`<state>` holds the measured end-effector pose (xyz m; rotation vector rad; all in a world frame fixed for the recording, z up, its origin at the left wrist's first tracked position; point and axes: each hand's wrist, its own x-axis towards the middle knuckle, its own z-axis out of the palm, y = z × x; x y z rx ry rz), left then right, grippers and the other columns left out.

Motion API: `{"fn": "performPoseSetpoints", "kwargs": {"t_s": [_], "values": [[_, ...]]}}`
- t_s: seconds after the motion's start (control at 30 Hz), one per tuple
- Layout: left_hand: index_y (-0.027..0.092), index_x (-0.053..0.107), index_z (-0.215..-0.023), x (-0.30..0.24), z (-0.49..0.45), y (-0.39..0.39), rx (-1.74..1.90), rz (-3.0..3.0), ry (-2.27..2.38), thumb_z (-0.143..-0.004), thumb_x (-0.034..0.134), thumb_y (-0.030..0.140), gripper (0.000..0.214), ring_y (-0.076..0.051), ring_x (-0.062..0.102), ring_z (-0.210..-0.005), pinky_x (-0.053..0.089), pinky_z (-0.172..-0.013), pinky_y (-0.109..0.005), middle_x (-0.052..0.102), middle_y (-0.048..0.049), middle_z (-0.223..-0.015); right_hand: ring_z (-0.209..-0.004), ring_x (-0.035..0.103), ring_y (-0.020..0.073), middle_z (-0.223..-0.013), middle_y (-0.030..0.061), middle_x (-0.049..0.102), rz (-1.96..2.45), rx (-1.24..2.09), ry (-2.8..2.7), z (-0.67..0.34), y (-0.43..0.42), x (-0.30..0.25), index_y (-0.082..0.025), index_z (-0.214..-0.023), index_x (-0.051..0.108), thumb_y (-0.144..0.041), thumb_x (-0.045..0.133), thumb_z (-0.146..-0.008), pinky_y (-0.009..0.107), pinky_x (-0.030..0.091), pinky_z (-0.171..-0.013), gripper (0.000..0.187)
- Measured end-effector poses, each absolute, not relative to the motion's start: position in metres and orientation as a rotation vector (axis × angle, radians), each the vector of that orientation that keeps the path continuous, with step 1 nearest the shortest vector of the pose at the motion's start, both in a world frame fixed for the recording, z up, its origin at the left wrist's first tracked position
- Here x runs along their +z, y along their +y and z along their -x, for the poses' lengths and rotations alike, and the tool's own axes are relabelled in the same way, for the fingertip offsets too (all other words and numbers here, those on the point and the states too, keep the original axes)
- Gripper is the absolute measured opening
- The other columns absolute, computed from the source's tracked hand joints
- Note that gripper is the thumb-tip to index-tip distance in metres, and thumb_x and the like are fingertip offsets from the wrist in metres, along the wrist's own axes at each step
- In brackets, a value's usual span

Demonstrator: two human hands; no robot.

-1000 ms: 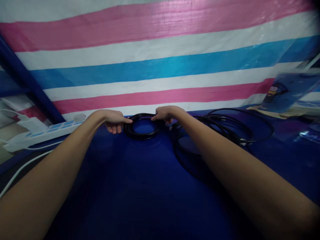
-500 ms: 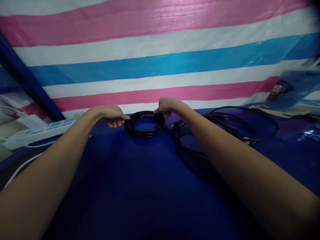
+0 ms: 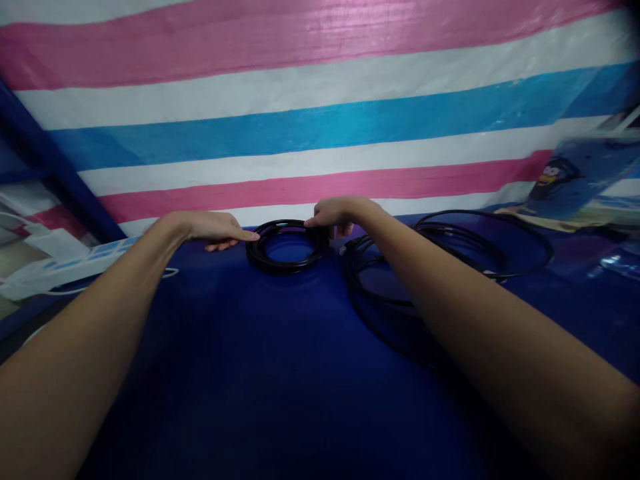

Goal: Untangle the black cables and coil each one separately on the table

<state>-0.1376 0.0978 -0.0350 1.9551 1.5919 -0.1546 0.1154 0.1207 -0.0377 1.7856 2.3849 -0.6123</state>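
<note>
A black cable wound into a neat round coil (image 3: 287, 269) lies on the blue tabletop (image 3: 280, 373), close to the striped sheet. At its left edge, my left hand (image 3: 215, 230) has the thumb stretched onto the windings and the other fingers curled; it seems to pinch the coil there. My right hand (image 3: 334, 217) grips the coil's far right rim, index finger pressed on top and the rest bent under. Beside it on the right, a second, looser black cable (image 3: 353, 273) spreads in wide loops, partly covered by my right forearm.
Along the left edge sits a white power strip (image 3: 75, 267) with a plug and white cords. A pink, white and blue striped sheet (image 3: 300, 133) hangs behind the table. At the far right is a blue printed bag (image 3: 575, 177), with a clear plastic item (image 3: 623, 263) in front.
The view has shifted slightly. My left wrist has moved a little left and its fingers sit flatter, with the thumb still at the coil. My right hand keeps its place on the rim.
</note>
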Motion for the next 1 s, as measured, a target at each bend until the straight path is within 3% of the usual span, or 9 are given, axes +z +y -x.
{"fn": "performPoseSetpoints", "kwargs": {"t_s": [0.37,0.47,0.57,0.7,0.83,0.93,1.0], "values": [[0.02,0.046,-0.043,-0.008,0.125,0.086,-0.076,-2.002,1.726,-0.08,0.046,0.064,0.058,-0.014,0.034,-0.043,0.032,-0.049,-0.03,0.043,-0.0039,-0.046,-0.063,0.064,0.0231,-0.083,0.0155,0.069,-1.968,-0.407,2.476,-0.132,0.105,-0.009,-0.005,-0.123,0.053,-0.042,0.047,-0.089,0.039,0.052,-0.062,0.051],[0.019,0.047,-0.043,0.014,0.103,0.07,-0.081,-2.152,1.704,-0.083,0.045,0.061,0.057,-0.015,0.038,-0.044,0.036,-0.054,-0.031,0.047,-0.0044,-0.045,-0.064,0.063,0.0223,-0.081,0.0154,0.068,-1.896,-0.172,2.643,-0.148,0.079,0.007,-0.005,-0.115,0.059,-0.039,0.046,-0.09,0.037,0.049,-0.063,0.044],[0.018,0.051,-0.043,0.037,0.073,0.044,-0.037,-2.333,1.643,-0.082,0.049,0.057,0.056,-0.016,0.043,-0.044,0.038,-0.055,-0.031,0.05,-0.0051,-0.045,-0.072,0.064,0.0251,-0.082,0.0157,0.067,-1.726,0.011,2.61,-0.168,0.032,-0.001,-0.008,-0.093,0.068,-0.049,0.046,-0.09,0.036,0.045,-0.067,0.047],[0.016,0.056,-0.044,0.048,0.032,0.002,0.143,-2.5,1.413,-0.079,0.058,0.054,0.052,-0.016,0.047,-0.043,0.036,-0.05,-0.029,0.052,-0.0053,-0.047,-0.072,0.064,0.0258,-0.085,0.0135,0.068,-1.524,-0.204,2.548,-0.195,-0.045,-0.04,-0.016,-0.091,0.065,-0.069,0.043,-0.082,0.032,0.041,-0.058,0.058],[0.016,0.054,-0.047,0.031,0.002,-0.035,0.228,-2.515,1.173,-0.081,0.056,0.05,0.048,-0.016,0.051,-0.042,0.035,-0.046,-0.028,0.056,-0.0051,-0.048,-0.075,0.065,0.027,-0.086,0.013,0.068,-1.5,-0.039,2.542,-0.208,-0.103,-0.057,-0.015,-0.1,0.062,-0.044,0.046,-0.089,0.033,0.04,-0.06,0.034],[0.017,0.053,-0.055,0.006,-0.006,-0.05,0.274,-2.495,1.097,-0.083,0.052,0.048,0.041,-0.015,0.055,-0.044,0.035,-0.043,-0.025,0.063,-0.005,-0.055,-0.078,0.066,0.0292,-0.087,0.0155,0.068,-1.41,-0.025,2.479,-0.209,-0.128,-0.048,-0.011,-0.108,0.062,-0.03,0.058,-0.077,0.032,0.039,-0.059,0.036],[0.018,0.051,-0.055,-0.012,-0.006,-0.052,0.302,-2.489,1.049,-0.083,0.051,0.049,0.041,-0.014,0.055,-0.044,0.034,-0.042,-0.024,0.062,-0.0037,-0.054,-0.078,0.066,0.0304,-0.085,0.0167,0.069,-1.422,0.016,2.45,-0.211,-0.137,-0.037,-0.01,-0.101,0.064,-0.027,0.059,-0.071,0.033,0.038,-0.059,0.034]]}}
